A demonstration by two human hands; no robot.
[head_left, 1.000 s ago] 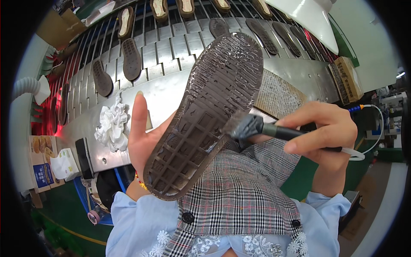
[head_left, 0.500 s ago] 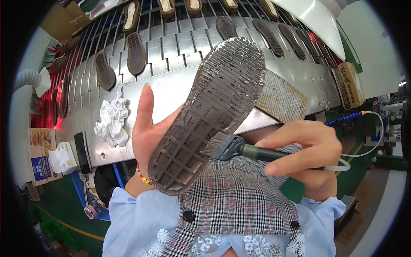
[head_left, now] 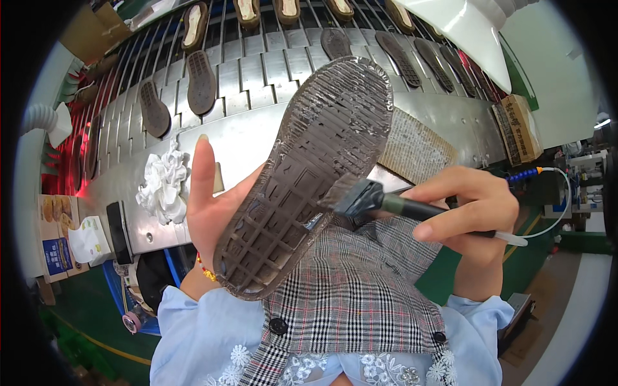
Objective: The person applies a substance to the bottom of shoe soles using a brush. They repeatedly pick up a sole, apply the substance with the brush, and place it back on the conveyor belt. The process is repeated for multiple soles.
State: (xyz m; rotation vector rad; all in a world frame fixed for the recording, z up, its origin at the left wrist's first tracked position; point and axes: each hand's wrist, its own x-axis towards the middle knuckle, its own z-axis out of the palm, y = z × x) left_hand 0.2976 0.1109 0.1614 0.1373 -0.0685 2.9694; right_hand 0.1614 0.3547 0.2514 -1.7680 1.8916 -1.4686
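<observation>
Supporting the dark brown shoe sole point(head_left: 322, 148) from behind, my left hand point(head_left: 215, 209) holds its thumb out to the side; its fingers are hidden, so I cannot tell whether they grip. The sole slants in front of the plaid garment point(head_left: 360, 293), patterned face toward me, with shiny streaks across its upper half. My right hand point(head_left: 473, 206) grips the brush point(head_left: 415, 208) by its dark handle, bristles at the sole's right side, near mid-length. Beyond, the metal surface point(head_left: 235, 145) carries crumpled white material point(head_left: 164, 186) and a ridged tan pad point(head_left: 418, 148).
</observation>
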